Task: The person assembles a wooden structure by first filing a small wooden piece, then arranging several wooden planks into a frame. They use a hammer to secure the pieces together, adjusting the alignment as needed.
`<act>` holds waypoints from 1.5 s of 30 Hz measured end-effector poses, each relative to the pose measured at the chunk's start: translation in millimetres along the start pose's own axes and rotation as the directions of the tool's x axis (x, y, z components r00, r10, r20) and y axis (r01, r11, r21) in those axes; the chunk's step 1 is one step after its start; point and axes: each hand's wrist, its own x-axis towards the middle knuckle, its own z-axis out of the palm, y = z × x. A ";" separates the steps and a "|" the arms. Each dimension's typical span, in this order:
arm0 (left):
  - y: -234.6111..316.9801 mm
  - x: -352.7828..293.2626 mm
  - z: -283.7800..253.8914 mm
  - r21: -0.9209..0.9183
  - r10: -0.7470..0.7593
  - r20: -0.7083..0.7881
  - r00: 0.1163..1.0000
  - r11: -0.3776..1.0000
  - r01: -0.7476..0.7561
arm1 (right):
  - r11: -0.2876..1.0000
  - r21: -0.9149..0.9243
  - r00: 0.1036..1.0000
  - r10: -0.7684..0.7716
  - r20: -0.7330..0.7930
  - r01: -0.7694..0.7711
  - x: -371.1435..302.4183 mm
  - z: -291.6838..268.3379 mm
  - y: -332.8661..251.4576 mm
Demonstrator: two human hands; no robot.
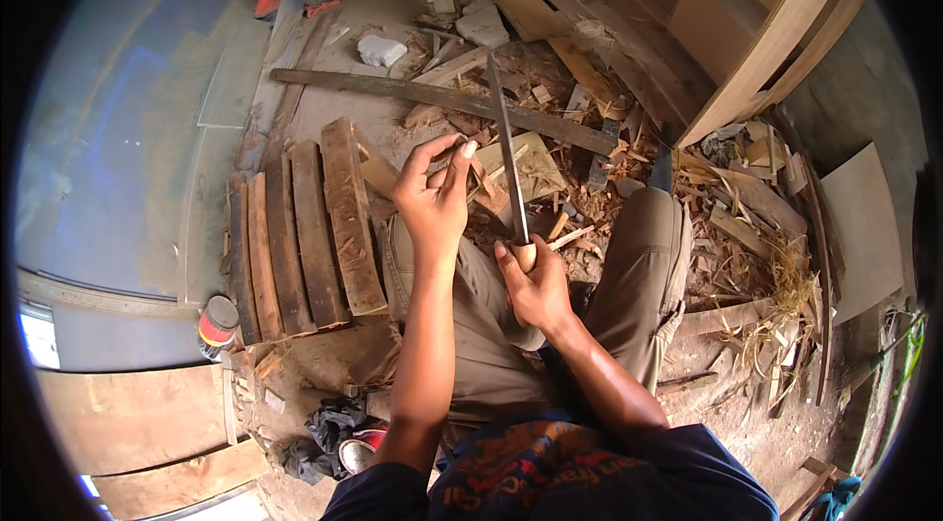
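My right hand [539, 290] is wrapped round the short pale wooden handle of a long, narrow metal file [508, 138]. The file points upward and away from me, its tip tilted slightly left. Left of the blade, apart from it, my left hand [433, 189] is raised with its fingers curled. The thumb and forefinger tips meet in a pinch; whether something small is between them is hidden. Both hands are above my legs, in brown trousers [634, 271]. Beyond them a long dark plank [442, 101] lies across the littered floor.
Several thick boards [314, 231] lie side by side at my left. A can [218, 322] stands beyond them. Wood chips and scraps [732, 271] cover the floor on the right. A wooden cabinet frame [776, 40] stands far right. A white block [381, 51] lies ahead.
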 end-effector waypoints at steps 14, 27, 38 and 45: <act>-19.5 -13.3 -21.9 -0.004 0.043 -0.148 0.988 0.999 -0.044 | 0.999 0.032 1.000 -0.019 -0.011 0.019 -0.2 3.4 -5.0; -17.2 1.0 -24.6 -0.069 0.021 -0.014 1.000 0.997 -0.022 | 0.998 -0.035 0.997 -0.049 -0.059 0.047 -2.4 5.9 22.9; 2.2 17.0 -0.5 0.201 0.165 0.038 0.986 0.965 -0.169 | 0.996 0.074 0.997 0.053 -0.061 -0.048 -8.8 -7.1 13.5; 4.0 8.0 -2.8 -0.007 0.079 0.015 0.997 0.997 -0.079 | 0.965 0.201 0.983 0.151 0.102 -0.169 -14.7 4.6 12.2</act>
